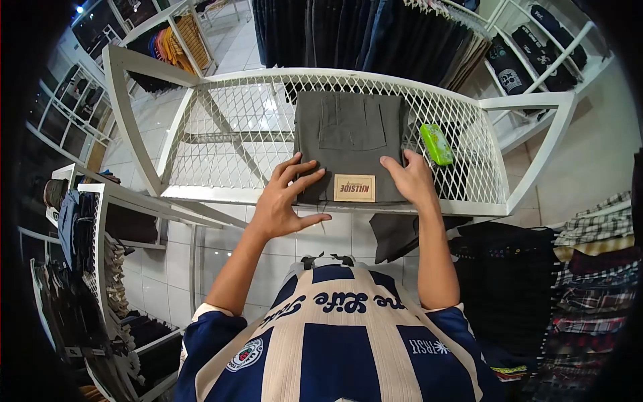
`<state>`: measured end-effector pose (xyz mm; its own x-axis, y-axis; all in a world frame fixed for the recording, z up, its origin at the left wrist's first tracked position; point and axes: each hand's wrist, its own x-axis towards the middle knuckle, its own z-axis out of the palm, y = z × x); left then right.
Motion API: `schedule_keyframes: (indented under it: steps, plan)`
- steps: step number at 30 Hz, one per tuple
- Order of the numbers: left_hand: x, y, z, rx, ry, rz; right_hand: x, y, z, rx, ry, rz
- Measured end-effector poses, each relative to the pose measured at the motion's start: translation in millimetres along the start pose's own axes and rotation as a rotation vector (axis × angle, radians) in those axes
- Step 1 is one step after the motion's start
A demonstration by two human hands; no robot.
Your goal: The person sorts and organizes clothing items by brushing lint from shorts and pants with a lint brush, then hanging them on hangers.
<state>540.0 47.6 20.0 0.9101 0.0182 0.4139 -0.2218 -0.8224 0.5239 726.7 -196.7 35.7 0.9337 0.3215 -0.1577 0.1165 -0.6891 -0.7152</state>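
Observation:
A folded pair of dark grey trousers (350,137) lies on a white wire-mesh shelf (234,127), back pocket up, with a tan leather label (354,188) at the near edge. My left hand (289,195) rests flat on the trousers' near left corner, fingers spread. On the near right corner my right hand (411,178) presses, fingers on the cloth. A dark piece of cloth (394,234) hangs below the shelf edge under my right hand.
A small green packet (437,143) lies on the mesh right of the trousers. Dark trousers hang on a rail (375,30) behind. Folded checked shirts (589,281) are stacked at right, more clothes on racks (87,268) at left. White tiled floor below.

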Motion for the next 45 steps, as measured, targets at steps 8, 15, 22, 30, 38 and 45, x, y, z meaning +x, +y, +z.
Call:
schedule_keyframes:
  steps: [8, 15, 22, 30, 38, 45]
  plan:
    - [3, -4, 8, -0.104, 0.187, 0.027, -3, -61, -17, 0.734, -0.134, -0.261]
    - [38, 1, -3, -0.187, 0.604, 0.090, -15, -127, -56, 0.933, -0.069, -0.695]
    - [105, 50, -102, -0.340, 0.978, 0.189, -59, -130, -138, 0.972, -0.302, -0.779]
    - [166, 28, -93, 0.014, 0.402, -0.244, 1, -78, -101, 0.009, 0.112, -0.258]
    - [119, -28, 1, 0.171, 0.190, -0.035, 26, 6, -52, -0.556, 0.630, -0.287]
    - [41, 3, 23, 0.058, 0.009, -0.045, 37, 44, -32, -0.595, 0.461, -0.163]
